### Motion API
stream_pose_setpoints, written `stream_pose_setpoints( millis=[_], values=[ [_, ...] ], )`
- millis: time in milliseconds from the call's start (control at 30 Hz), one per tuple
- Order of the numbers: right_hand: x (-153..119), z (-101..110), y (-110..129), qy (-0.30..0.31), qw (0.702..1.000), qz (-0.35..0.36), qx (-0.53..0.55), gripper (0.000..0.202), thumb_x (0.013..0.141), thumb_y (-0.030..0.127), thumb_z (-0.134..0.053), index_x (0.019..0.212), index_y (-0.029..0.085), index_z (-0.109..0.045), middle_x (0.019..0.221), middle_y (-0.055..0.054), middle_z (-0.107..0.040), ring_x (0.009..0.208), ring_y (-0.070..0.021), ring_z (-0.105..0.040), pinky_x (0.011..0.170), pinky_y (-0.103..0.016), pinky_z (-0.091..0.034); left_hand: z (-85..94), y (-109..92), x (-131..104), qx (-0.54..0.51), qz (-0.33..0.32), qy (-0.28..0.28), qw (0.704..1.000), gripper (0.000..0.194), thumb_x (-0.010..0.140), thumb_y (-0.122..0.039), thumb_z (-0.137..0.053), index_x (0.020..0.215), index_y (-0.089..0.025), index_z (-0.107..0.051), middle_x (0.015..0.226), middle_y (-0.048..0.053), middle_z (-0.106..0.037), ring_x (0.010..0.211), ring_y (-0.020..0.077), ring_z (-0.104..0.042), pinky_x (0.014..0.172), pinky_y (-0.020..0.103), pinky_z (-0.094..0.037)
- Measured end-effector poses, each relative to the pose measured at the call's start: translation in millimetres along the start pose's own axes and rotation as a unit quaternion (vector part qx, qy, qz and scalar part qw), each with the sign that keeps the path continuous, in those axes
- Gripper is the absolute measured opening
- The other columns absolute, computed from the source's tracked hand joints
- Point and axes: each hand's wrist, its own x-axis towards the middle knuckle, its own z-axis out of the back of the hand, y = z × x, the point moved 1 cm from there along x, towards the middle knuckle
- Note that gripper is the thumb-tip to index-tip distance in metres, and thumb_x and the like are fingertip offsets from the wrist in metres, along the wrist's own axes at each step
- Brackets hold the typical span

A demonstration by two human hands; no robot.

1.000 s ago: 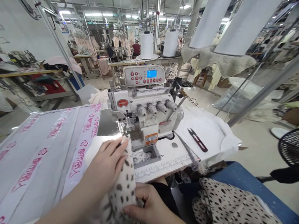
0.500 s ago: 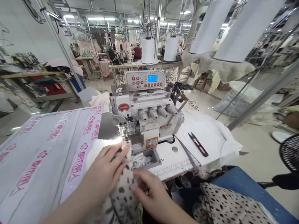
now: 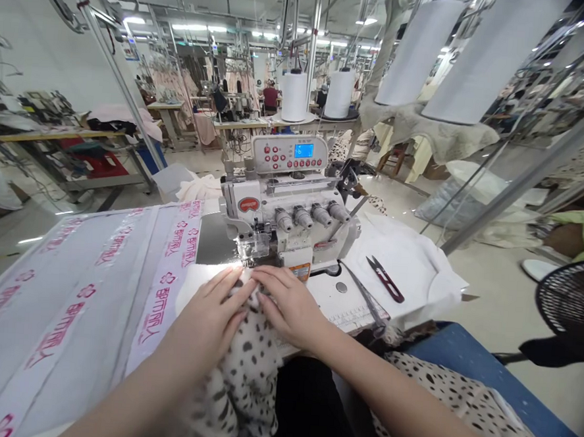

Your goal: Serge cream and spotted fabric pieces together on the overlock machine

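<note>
Soft white fabric with dark spots (image 3: 252,348) runs from the lit needle area of a white overlock sewing machine (image 3: 292,212) down over the table edge. My left hand (image 3: 212,312) lies flat on it, fingers stretched toward the presser foot (image 3: 248,260). Close beside it, my right hand (image 3: 289,304) grips the fabric's right edge, fingers on top and thumb lower down. Both sets of fingertips are just in front of the presser foot. The fabric under my palms is hidden.
Dark red thread snips (image 3: 386,280) lie on white cloth right of the machine. More spotted fabric (image 3: 464,394) rests on a blue surface (image 3: 462,341) at lower right. A black fan (image 3: 571,301) stands at far right. Large thread cones (image 3: 421,55) rise behind.
My right hand has moved up and forward along the fabric to the presser foot, beside my left hand. My left hand stays almost in place. The view has shifted slightly.
</note>
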Motion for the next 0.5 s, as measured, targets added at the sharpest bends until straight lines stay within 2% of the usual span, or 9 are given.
stream_pose_setpoints(
  millis=[267, 400, 500],
  values=[
    [5, -5, -9, -0.026, 0.999, -0.012, -0.020, 0.030, 0.090, 0.021, -0.040, 0.117, 0.012, -0.049, 0.116, -0.012, -0.052, 0.106, -0.0209, -0.045, 0.095, -0.037, -0.039, -2.8, 5, 8, 0.003, 0.023, 0.026, 0.999, 0.045, 0.089, -0.026, -0.039, 0.133, -0.019, -0.037, 0.133, 0.014, -0.039, 0.122, 0.0286, -0.039, 0.095, 0.046, -0.042],
    [-3, -8, -10, -0.093, 0.995, -0.030, 0.030, 0.028, 0.088, 0.018, -0.042, 0.115, 0.013, -0.047, 0.115, -0.013, -0.051, 0.109, -0.0198, -0.045, 0.094, -0.035, -0.039, -5.2, 6, 10, -0.002, 0.032, 0.025, 0.999, 0.047, 0.089, -0.027, -0.040, 0.135, -0.021, -0.034, 0.133, 0.015, -0.039, 0.122, 0.0290, -0.039, 0.094, 0.046, -0.041],
    [-13, -11, -8, -0.125, 0.983, -0.081, 0.107, 0.013, 0.087, 0.018, -0.044, 0.098, 0.016, -0.050, 0.103, -0.009, -0.053, 0.099, -0.0176, -0.049, 0.085, -0.031, -0.042, -4.7, 8, 11, -0.008, 0.038, 0.034, 0.999, 0.047, 0.089, -0.028, -0.040, 0.135, -0.021, -0.035, 0.135, 0.015, -0.036, 0.124, 0.0296, -0.035, 0.095, 0.046, -0.040]
  ],
)
